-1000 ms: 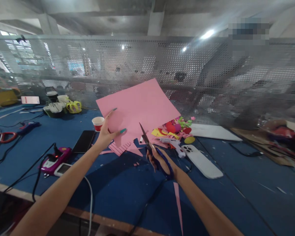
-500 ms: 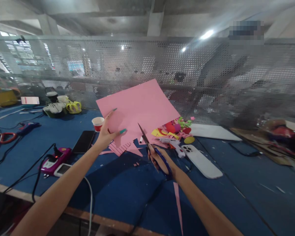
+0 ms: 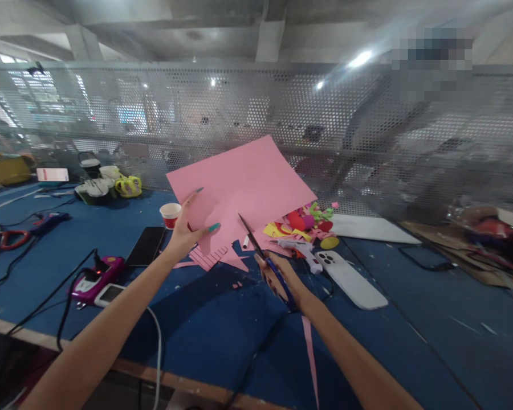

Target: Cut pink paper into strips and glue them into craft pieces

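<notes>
A large pink sheet of paper (image 3: 243, 179) is held up at a tilt above the table by my left hand (image 3: 184, 230), thumb in front near its lower left edge. My right hand (image 3: 282, 276) grips a pair of scissors (image 3: 277, 279) with dark blue handles. The blades look closed and point up and left, overlapping the sheet's lower edge in view; whether they touch it I cannot tell. Below the sheet lie pink paper scraps (image 3: 209, 257), some with drawn lines. A narrow pink strip (image 3: 310, 359) is under my right wrist.
Right of the sheet are colourful cut pieces (image 3: 301, 223), a glue gun (image 3: 301, 250) and a white phone (image 3: 351, 280). On the left stand a paper cup (image 3: 170, 215), a black phone (image 3: 145, 246) and a purple power strip (image 3: 98, 279) with cables. A perforated metal screen (image 3: 239, 102) rises behind.
The pink sheet's right corner has shifted very slightly up and right. Both hands keep almost the same place, and the scissors have barely moved.
</notes>
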`<state>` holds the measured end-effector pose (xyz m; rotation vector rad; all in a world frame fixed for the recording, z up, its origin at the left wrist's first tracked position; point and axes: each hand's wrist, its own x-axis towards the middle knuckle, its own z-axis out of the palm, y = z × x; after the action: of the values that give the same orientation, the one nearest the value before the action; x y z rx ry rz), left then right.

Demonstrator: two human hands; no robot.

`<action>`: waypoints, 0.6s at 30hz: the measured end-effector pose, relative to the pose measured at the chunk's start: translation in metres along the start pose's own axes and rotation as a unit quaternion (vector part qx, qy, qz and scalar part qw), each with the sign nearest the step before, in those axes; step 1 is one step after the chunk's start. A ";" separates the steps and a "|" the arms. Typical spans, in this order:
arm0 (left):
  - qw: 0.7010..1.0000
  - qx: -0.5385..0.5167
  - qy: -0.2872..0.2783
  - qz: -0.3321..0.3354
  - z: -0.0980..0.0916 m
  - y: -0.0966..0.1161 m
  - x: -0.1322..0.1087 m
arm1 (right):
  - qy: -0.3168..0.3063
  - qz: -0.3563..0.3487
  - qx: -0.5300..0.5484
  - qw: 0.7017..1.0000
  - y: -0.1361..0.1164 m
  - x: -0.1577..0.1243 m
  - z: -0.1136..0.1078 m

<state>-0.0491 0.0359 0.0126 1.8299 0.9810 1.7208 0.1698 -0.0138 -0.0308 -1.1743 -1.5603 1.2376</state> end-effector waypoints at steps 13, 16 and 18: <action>0.999 0.022 -0.027 0.002 0.001 0.005 -0.002 | 0.016 0.009 -0.018 1.000 -0.005 -0.002 0.001; 0.998 0.035 -0.043 0.004 0.004 0.010 -0.004 | 0.021 0.011 -0.012 1.000 -0.001 -0.002 0.000; 0.998 0.032 -0.049 0.001 0.007 0.013 -0.005 | 0.023 0.007 -0.012 1.000 0.002 -0.001 -0.001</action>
<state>-0.0398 0.0249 0.0180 1.9366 1.0038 1.6015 0.1710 -0.0146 -0.0326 -1.2231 -1.5381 1.1963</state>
